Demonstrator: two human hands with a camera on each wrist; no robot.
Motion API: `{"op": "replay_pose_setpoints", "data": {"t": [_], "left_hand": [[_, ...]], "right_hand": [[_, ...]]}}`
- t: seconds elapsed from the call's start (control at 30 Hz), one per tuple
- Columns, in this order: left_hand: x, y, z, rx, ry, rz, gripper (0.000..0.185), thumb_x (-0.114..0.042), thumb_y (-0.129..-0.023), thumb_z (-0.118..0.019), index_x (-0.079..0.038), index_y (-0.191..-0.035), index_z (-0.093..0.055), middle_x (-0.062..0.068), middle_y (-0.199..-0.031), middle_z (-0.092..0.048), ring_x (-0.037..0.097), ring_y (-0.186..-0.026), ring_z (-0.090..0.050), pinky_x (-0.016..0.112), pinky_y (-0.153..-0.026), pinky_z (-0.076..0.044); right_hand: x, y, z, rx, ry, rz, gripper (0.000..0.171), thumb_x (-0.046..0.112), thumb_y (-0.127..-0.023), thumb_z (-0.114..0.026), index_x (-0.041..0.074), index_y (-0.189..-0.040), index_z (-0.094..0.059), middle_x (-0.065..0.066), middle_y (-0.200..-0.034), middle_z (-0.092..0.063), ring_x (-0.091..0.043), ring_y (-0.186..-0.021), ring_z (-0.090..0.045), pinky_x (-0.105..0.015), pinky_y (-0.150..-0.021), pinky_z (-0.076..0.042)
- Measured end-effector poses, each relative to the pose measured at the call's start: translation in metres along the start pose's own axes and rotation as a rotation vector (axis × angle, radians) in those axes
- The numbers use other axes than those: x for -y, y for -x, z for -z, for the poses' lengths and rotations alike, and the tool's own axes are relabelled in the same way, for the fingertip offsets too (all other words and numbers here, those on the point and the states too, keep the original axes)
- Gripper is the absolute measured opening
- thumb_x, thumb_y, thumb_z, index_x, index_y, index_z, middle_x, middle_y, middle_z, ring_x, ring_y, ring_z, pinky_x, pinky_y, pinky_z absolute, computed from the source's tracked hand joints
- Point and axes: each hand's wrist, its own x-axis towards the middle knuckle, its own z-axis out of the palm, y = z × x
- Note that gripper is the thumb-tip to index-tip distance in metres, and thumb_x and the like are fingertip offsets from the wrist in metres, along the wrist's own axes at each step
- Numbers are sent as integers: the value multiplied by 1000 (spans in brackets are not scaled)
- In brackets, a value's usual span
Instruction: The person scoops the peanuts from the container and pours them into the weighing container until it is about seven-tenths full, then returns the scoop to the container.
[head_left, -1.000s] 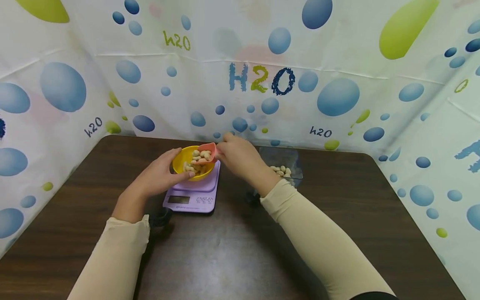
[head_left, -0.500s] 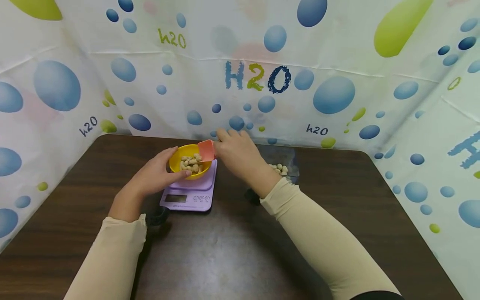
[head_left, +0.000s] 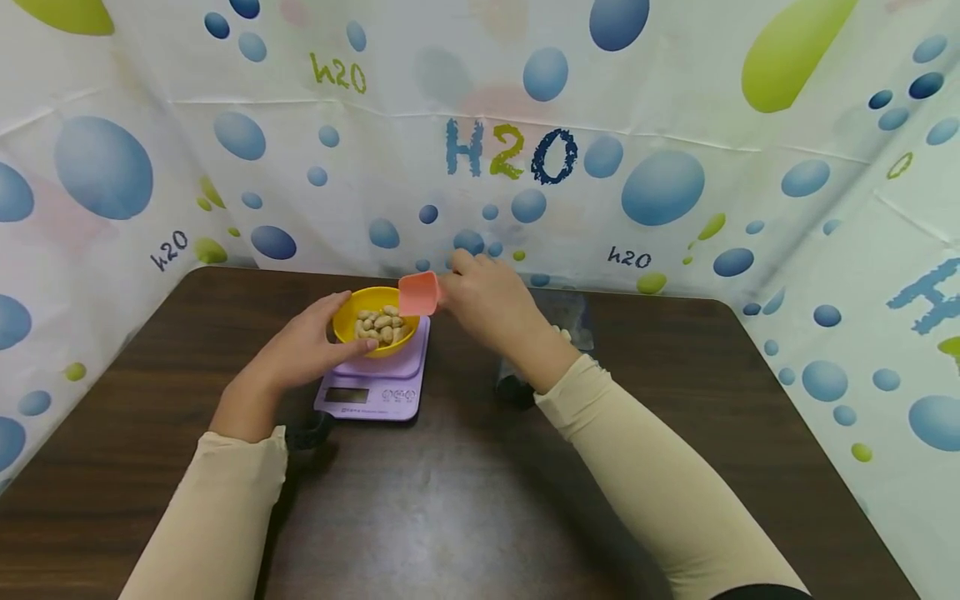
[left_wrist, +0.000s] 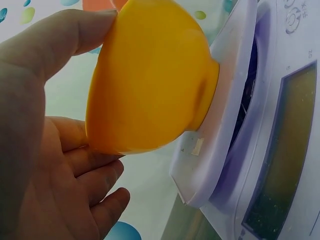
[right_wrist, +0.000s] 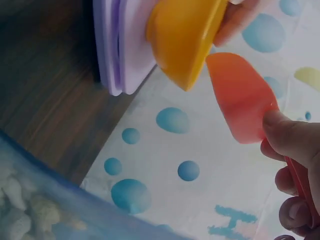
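A yellow bowl of peanuts in their shells stands on the purple kitchen scale. My left hand holds the bowl's left side, thumb at the near rim; the left wrist view shows its thumb and fingers spread around the bowl wall. Just right of the rim, my right hand grips a coral-red scoop by its handle. The scoop is tipped towards the bowl, and no peanuts show in it. In the right wrist view, thumb and fingers close round the scoop's handle.
A clear plastic container with more peanuts stands right of the scale, partly hidden by my right forearm. Brown wooden tabletop spreads in front. A white sheet printed with blue drops hangs behind the table.
The scoop, first full of peanuts over the bowl, has tipped and emptied, then lifted slightly away to the right. More peanuts lie in the bowl. My left hand stays on it.
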Motion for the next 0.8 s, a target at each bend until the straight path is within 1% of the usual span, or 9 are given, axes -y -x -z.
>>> {"op": "replay_pose_setpoints", "data": {"t": [0.13, 0.2, 0.27, 0.33, 0.43, 0.5, 0.6, 0.7, 0.8], "left_hand": [[-3, -1, -1, -4, -9, 2, 100, -63, -87, -60, -6, -157, -17, 21, -161, -20, 45, -144, -26, 67, -111, -27], [-6, -1, -1, -11, -15, 1, 99, -62, -88, -59, -6, -157, -16, 21, -162, -19, 45, -144, -24, 67, -111, -26], [-10, -1, -1, -25, -17, -9, 98, -62, -88, -58, -7, -158, -15, 20, -162, -18, 45, -144, -25, 68, -111, -26], [-15, -2, -1, -40, -21, -30, 98, -61, -89, -59, -9, -158, -15, 20, -163, -17, 45, -144, -25, 68, -111, -26], [-26, -3, -2, -58, 3, -76, 95, -60, -88, -60, -15, -159, -15, 16, -163, -19, 43, -144, -27, 68, -111, -26], [-35, -4, -4, -63, 24, -107, 93, -59, -88, -61, -18, -159, -17, 13, -163, -20, 41, -145, -27, 68, -112, -25], [-50, -7, -7, -60, 51, -147, 90, -56, -88, -63, -20, -158, -20, 10, -163, -22, 37, -146, -26, 66, -114, -24], [-64, -13, -14, -35, 36, -171, 90, -57, -89, -62, -19, -158, -21, 9, -164, -20, 36, -148, -23, 63, -116, -23], [-75, -19, -24, -3, 13, -187, 91, -61, -88, -60, -19, -158, -19, 8, -164, -19, 35, -150, -21, 61, -117, -22]], "right_hand": [[-12, 8, 2, 41, -117, -82, 34, 38, -94, -64, 14, -117, -72, -1, -89, -52, -17, -75, -49, -25, -64, -44], [-18, 15, 4, 58, -171, -125, 34, 37, -94, -63, 14, -118, -71, -1, -90, -50, -16, -75, -49, -25, -64, -44], [-26, 22, 7, 63, -225, -154, 30, 36, -96, -62, 14, -114, -72, -1, -90, -49, -17, -75, -49, -27, -64, -44], [-35, 31, 12, 66, -281, -181, 28, 34, -97, -61, 13, -112, -71, -2, -91, -49, -17, -76, -49, -28, -65, -44], [-51, 47, 20, 58, -347, -214, 26, 31, -99, -59, 11, -112, -70, -5, -95, -49, -20, -77, -48, -32, -65, -43], [-62, 59, 25, 40, -360, -232, 28, 29, -99, -59, 9, -115, -69, -6, -97, -49, -20, -77, -47, -32, -65, -41], [-78, 77, 30, -3, -339, -258, 29, 27, -97, -62, 6, -116, -69, -7, -95, -49, -21, -75, -45, -33, -64, -38], [-89, 94, 34, -35, -318, -286, 29, 26, -95, -66, 5, -114, -71, -6, -90, -49, -21, -75, -43, -34, -63, -36], [-98, 106, 34, -36, -311, -295, 28, 24, -94, -67, 4, -113, -71, -6, -89, -49, -21, -75, -43, -34, -64, -36]]}}
